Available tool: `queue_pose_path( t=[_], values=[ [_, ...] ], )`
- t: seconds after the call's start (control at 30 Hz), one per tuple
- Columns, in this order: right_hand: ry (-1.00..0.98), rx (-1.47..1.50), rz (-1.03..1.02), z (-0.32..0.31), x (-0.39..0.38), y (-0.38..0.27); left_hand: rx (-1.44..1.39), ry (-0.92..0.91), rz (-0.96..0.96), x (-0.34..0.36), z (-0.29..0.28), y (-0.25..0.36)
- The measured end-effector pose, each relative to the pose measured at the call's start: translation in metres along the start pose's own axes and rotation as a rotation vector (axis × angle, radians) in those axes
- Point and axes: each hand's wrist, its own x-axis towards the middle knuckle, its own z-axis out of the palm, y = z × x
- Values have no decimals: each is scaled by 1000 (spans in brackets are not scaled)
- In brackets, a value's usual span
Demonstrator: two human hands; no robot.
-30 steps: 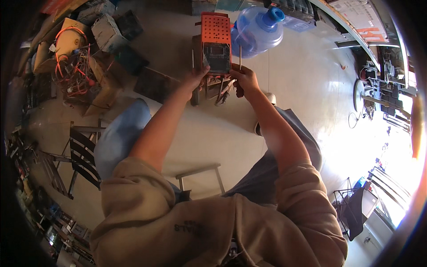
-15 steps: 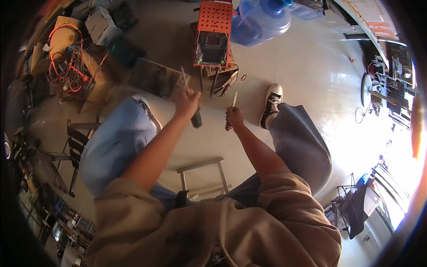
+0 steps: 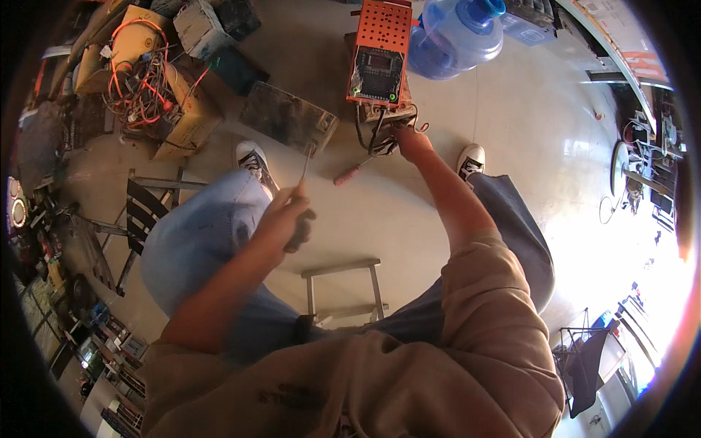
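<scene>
In my left hand (image 3: pixel 281 223), closed and slightly blurred, is a screwdriver-like tool (image 3: pixel 304 166) with a thin metal shaft pointing away from me. Its dark handle is mostly covered by my fingers. My right hand (image 3: pixel 415 144) reaches forward to the dark leads below an orange charger-like box (image 3: pixel 379 55). Its fingers close around what looks like a cable clamp (image 3: pixel 395 131), partly hidden. A red-handled screwdriver (image 3: pixel 347 175) lies on the floor between my hands, its shaft toward the leads. Just beyond my left hand sits a dark, dusty rectangular battery-like block (image 3: pixel 286 117).
A blue water jug (image 3: pixel 456 40) stands right of the orange box. At far left, a cardboard box (image 3: pixel 191 120) holds tangled orange cables (image 3: pixel 142 87). A grey battery-like case (image 3: pixel 201 29) stands behind the block. A metal stool frame (image 3: pixel 342 270) is between my legs.
My right hand has moved forward to the leads and released the red-handled screwdriver, now on the floor. My left hand has drawn back toward me with its tool. The view has shifted slightly.
</scene>
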Motion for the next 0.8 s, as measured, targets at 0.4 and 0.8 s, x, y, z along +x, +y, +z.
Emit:
queue_pose_path(
  t=[0.4,0.8],
  values=[
    [-230,-140,-66,-87,-67,-64,50,60,149,48,24,-27],
    [185,-170,54,31,-34,-93,109,-5,166,31,50,-26]
  ],
)
